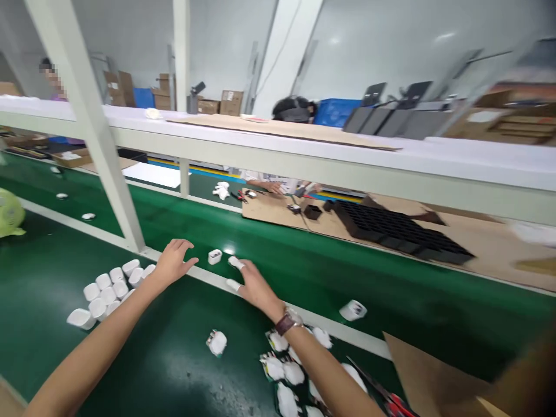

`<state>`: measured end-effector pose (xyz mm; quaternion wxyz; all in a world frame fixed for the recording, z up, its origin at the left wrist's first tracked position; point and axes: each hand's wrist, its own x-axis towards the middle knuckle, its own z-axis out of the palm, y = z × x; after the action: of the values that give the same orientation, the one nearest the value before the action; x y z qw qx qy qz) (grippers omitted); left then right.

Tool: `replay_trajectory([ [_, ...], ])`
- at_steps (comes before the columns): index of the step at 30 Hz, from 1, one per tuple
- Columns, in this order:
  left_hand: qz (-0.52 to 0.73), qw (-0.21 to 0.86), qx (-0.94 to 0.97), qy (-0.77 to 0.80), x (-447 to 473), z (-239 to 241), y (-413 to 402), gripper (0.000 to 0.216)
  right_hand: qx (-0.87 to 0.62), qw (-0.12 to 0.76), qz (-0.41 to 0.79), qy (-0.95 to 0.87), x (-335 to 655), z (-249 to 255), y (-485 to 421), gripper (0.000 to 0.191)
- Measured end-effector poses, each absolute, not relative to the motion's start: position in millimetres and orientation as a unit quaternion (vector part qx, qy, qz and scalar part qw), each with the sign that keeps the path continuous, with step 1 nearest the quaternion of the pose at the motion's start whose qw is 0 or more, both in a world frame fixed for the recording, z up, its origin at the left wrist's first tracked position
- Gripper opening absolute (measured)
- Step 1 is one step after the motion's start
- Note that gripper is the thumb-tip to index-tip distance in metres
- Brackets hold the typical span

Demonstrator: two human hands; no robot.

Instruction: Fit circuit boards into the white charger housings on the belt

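Observation:
My left hand [174, 262] reaches over the pale rail with thumb and fingers apart and nothing between them. My right hand [254, 284], with white covers on its fingertips and a watch [290, 319] at the wrist, is also spread and holds nothing. Between the two hands, a small white housing [214, 256] stands on the green belt [269, 263], touched by neither. Several white plastic cups [107, 295] are grouped beside my left forearm. One white part with small components [216, 343] lies alone on the green bench, and several similar parts [293, 372] lie under my right forearm.
Another white housing [353, 310] sits on the belt at right. Red-handled scissors [397, 403] and cardboard [430, 370] lie at lower right. A frame post [108, 150] rises at left below a long shelf [278, 145]. Opposite, a co-worker's hand [274, 187] is near a black tray [391, 231].

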<state>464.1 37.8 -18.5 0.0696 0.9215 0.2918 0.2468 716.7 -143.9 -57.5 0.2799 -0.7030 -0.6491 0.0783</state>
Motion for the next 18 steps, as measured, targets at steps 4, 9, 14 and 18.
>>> replay_trajectory([
  [4, 0.205, -0.009, 0.903, 0.377, 392, -8, 34, 0.024, -0.731, 0.289, 0.063, -0.614, 738, -59, -92, 0.031],
  [9, 0.169, -0.045, 0.89, 0.422, 348, -18, 21, 0.02, -0.693, 0.298, 0.083, -0.652, 705, -49, -127, 0.029],
  [14, 0.185, -0.016, 0.914, 0.361, 356, -15, 16, 0.007, -0.553, 0.288, 0.179, -0.761, 633, -36, -244, 0.041],
  [18, 0.251, 0.069, 0.93, 0.258, 375, -9, -19, 0.016, -0.555, 0.243, 0.176, -0.776, 596, -41, -311, 0.036],
])
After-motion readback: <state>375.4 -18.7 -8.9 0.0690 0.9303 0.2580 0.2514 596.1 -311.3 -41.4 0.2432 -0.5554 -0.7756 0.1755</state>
